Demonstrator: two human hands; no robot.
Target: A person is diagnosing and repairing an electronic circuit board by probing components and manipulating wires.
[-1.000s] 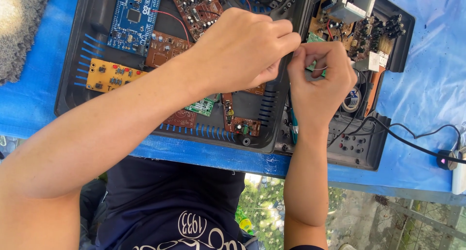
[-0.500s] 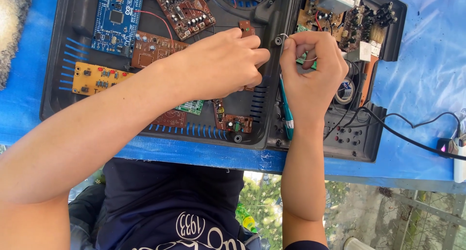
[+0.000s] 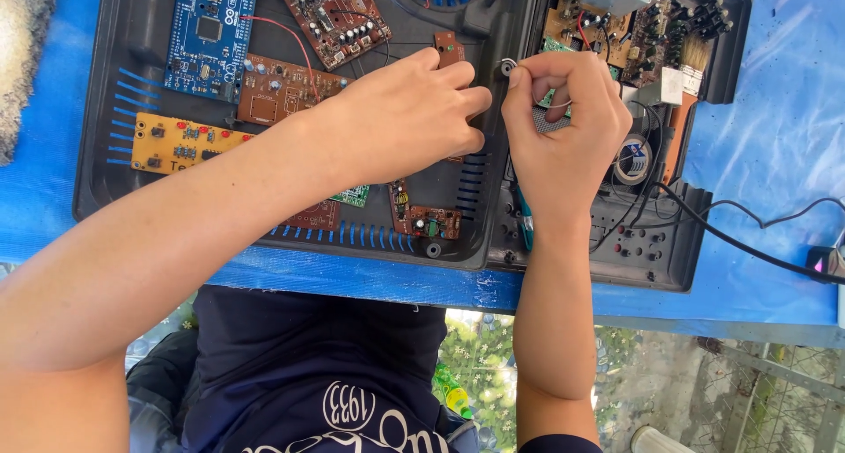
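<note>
Two hands: seen over a black plastic casing laid open on a blue-covered table.
Left hand: curled loosely, fingers bent toward the middle of the casing; whether anything is pinched cannot be told.
Right hand: clenched, a thin pale wire pinched between thumb and forefinger, and a teal-handled tool gripped in the palm, its handle showing below the fist.
Wire: held at the centre of the casing, just right of the left fingertips.
Boards: a blue circuit board at far left, a yellow board nearer, brown boards between.
Cable: a black cable trails off to the right.
</note>
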